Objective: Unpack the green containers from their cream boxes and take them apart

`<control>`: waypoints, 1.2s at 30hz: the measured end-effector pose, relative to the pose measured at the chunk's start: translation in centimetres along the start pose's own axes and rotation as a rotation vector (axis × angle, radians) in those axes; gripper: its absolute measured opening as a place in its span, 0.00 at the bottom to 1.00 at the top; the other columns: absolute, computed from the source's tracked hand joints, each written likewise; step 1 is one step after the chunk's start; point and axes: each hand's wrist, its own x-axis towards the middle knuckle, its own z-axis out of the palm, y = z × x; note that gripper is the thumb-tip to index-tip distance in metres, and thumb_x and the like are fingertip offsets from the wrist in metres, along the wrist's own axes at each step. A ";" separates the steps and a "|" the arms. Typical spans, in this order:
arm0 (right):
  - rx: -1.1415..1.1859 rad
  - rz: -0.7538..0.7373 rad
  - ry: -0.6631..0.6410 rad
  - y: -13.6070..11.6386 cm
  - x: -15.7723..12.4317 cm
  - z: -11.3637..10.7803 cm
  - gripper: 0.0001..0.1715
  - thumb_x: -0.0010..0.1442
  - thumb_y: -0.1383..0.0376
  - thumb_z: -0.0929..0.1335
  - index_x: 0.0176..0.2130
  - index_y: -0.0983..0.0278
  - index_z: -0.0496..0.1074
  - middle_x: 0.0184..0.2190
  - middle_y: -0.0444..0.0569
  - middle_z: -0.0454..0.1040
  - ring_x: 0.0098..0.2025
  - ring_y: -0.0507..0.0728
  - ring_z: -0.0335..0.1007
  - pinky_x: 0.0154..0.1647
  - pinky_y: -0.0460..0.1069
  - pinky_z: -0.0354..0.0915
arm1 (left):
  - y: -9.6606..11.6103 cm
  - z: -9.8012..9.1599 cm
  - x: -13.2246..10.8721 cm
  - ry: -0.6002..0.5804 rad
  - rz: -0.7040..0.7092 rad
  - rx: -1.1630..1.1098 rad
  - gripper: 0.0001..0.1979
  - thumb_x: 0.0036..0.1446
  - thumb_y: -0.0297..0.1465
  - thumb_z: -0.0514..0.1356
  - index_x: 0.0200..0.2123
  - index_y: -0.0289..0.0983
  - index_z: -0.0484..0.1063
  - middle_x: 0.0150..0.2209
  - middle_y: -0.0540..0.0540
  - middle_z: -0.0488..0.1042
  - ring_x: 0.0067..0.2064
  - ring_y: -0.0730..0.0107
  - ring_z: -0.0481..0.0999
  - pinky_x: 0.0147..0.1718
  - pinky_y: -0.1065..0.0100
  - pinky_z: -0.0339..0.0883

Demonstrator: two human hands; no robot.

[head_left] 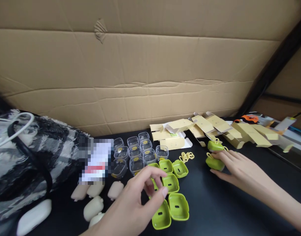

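My left hand [140, 198] is over the open green plastic cups [179, 206]. Its fingers are curled, thumb and forefinger apart, with nothing seen between them. Each green cup has a small dark slot in its bottom. At the right, my right hand [235, 167] is closed around a green rounded case with a yellow loop [214, 163], low over the black table. A second green case [215, 145] with a yellow loop sits just behind it. Several loose yellow loops [186, 157] lie in a small heap between the cups and my right hand.
Clear plastic cups [135, 150] with yellow stickers stand in rows behind the green cups. Pale rounded pieces [93, 208] and a white case [34, 216] lie left, near a black-and-white fabric [64, 144]. Flattened yellow boxes [202, 126] lie along the cardboard wall [140, 65].
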 end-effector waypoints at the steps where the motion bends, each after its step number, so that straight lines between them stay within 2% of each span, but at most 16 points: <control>1: 0.047 0.021 -0.007 -0.5 0.2 -0.4 0.14 0.59 0.57 0.66 0.42 0.63 0.67 0.38 0.56 0.76 0.38 0.65 0.75 0.36 0.57 0.72 | -0.1 0.0 0.0 0.003 -0.002 -0.055 0.10 0.63 0.38 0.53 0.47 0.47 0.64 0.35 0.52 0.68 0.37 0.69 0.69 0.39 0.67 0.63; 4: 0.306 0.101 0.001 -3.0 1.2 -2.2 0.21 0.57 0.57 0.69 0.46 0.60 0.61 0.37 0.52 0.75 0.33 0.58 0.75 0.32 0.52 0.72 | -0.3 0.3 0.0 0.003 -0.022 -0.253 0.18 0.63 0.43 0.52 0.55 0.46 0.56 0.33 0.53 0.67 0.34 0.70 0.68 0.36 0.67 0.64; 6: 0.575 0.102 0.044 -5.4 2.3 -3.6 0.28 0.55 0.61 0.70 0.51 0.59 0.56 0.41 0.51 0.72 0.37 0.57 0.74 0.39 0.51 0.72 | -0.4 0.6 0.1 -0.032 -0.060 -0.373 0.23 0.62 0.46 0.52 0.56 0.43 0.53 0.32 0.53 0.68 0.30 0.73 0.67 0.32 0.68 0.64; 8: 0.772 -0.011 0.069 -8.0 3.4 -4.8 0.35 0.50 0.66 0.71 0.54 0.58 0.55 0.43 0.50 0.70 0.42 0.57 0.74 0.42 0.49 0.72 | -0.3 1.0 0.2 -0.119 -0.117 -0.492 0.30 0.60 0.50 0.52 0.57 0.39 0.52 0.32 0.50 0.72 0.27 0.74 0.68 0.30 0.68 0.64; 11: 0.900 -0.198 0.058 -11.3 4.6 -5.5 0.40 0.44 0.72 0.71 0.54 0.56 0.57 0.45 0.48 0.69 0.48 0.58 0.72 0.46 0.47 0.70 | 0.1 1.5 0.2 -0.279 -0.198 -0.661 0.39 0.53 0.54 0.58 0.58 0.34 0.53 0.31 0.48 0.74 0.27 0.72 0.72 0.30 0.67 0.65; 14: 0.968 -0.280 0.052 -13.2 4.9 -5.2 0.42 0.45 0.73 0.72 0.55 0.54 0.55 0.47 0.46 0.71 0.49 0.56 0.72 0.50 0.45 0.68 | 0.3 1.5 0.2 -0.344 -0.246 -0.761 0.40 0.49 0.52 0.63 0.57 0.33 0.58 0.29 0.50 0.72 0.26 0.75 0.72 0.30 0.70 0.65; 18: 0.984 -0.289 0.054 -13.9 4.6 -4.1 0.42 0.47 0.73 0.72 0.56 0.53 0.55 0.50 0.47 0.71 0.54 0.55 0.69 0.55 0.46 0.65 | 0.1 1.5 0.4 -0.381 -0.236 -0.807 0.37 0.48 0.50 0.65 0.56 0.37 0.60 0.31 0.51 0.69 0.26 0.78 0.70 0.30 0.70 0.64; 21: 1.008 -0.315 -0.034 -13.9 4.5 -3.8 0.41 0.47 0.75 0.73 0.55 0.54 0.57 0.52 0.47 0.71 0.55 0.55 0.68 0.55 0.47 0.66 | -0.3 1.9 0.5 -0.399 -0.194 -0.806 0.37 0.46 0.48 0.67 0.55 0.39 0.60 0.33 0.51 0.67 0.28 0.76 0.68 0.31 0.69 0.64; 24: 1.043 -0.353 -0.090 -13.9 4.6 -4.3 0.36 0.47 0.75 0.74 0.52 0.56 0.61 0.53 0.47 0.72 0.54 0.54 0.69 0.53 0.45 0.67 | -0.7 2.3 0.3 -0.375 -0.198 -0.742 0.34 0.46 0.45 0.68 0.52 0.39 0.59 0.38 0.49 0.64 0.39 0.68 0.68 0.40 0.64 0.63; 27: 1.049 -0.386 -0.114 -13.9 4.6 -5.0 0.33 0.45 0.75 0.75 0.49 0.59 0.64 0.50 0.51 0.75 0.53 0.55 0.71 0.53 0.45 0.67 | -1.6 2.8 0.3 -0.383 -0.175 -0.714 0.30 0.46 0.44 0.68 0.46 0.39 0.59 0.39 0.49 0.60 0.48 0.63 0.64 0.46 0.63 0.58; 29: 1.051 -0.408 -0.110 -13.8 4.4 -5.2 0.36 0.43 0.77 0.76 0.50 0.59 0.64 0.49 0.51 0.76 0.53 0.55 0.72 0.54 0.44 0.66 | -2.7 3.5 0.5 -0.402 -0.142 -0.737 0.29 0.45 0.43 0.69 0.44 0.41 0.57 0.39 0.50 0.59 0.48 0.63 0.64 0.45 0.63 0.58; 33: 1.121 -0.406 -0.066 -13.7 4.0 -5.4 0.49 0.42 0.79 0.75 0.57 0.54 0.58 0.51 0.49 0.74 0.54 0.57 0.70 0.56 0.46 0.66 | -4.9 5.0 0.9 -0.404 -0.058 -0.784 0.30 0.41 0.40 0.72 0.39 0.42 0.55 0.42 0.49 0.58 0.50 0.59 0.65 0.44 0.62 0.60; 36: 1.157 -0.411 -0.056 -13.8 3.9 -5.7 0.51 0.44 0.80 0.72 0.60 0.51 0.55 0.52 0.50 0.73 0.55 0.59 0.70 0.56 0.50 0.66 | -5.3 5.3 0.9 -0.409 -0.041 -0.814 0.34 0.35 0.38 0.74 0.39 0.43 0.54 0.44 0.48 0.58 0.54 0.54 0.62 0.45 0.61 0.59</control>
